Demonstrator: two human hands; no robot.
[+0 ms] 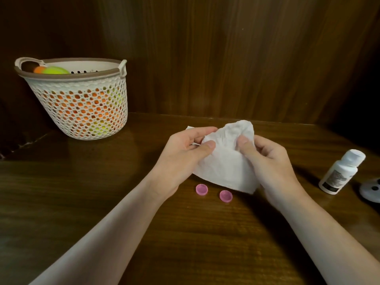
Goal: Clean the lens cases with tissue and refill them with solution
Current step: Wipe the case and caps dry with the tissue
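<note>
Both hands hold a white tissue (226, 163) above the middle of the wooden table (102, 192). My left hand (183, 155) pinches its left side between thumb and fingers. My right hand (269, 161) presses its thumb into the bunched top of the tissue. Whatever is wrapped inside the tissue is hidden. Two small pink round caps (201, 189) (226, 196) lie on the table just below the tissue, apart from each other. A white solution bottle (341, 171) with a white cap stands at the right.
A white lattice basket (82, 103) with a brown rim holds orange and green balls at the back left. A white round object (371, 190) with dark dots sits at the right edge, beside the bottle. A dark wooden wall rises behind the table.
</note>
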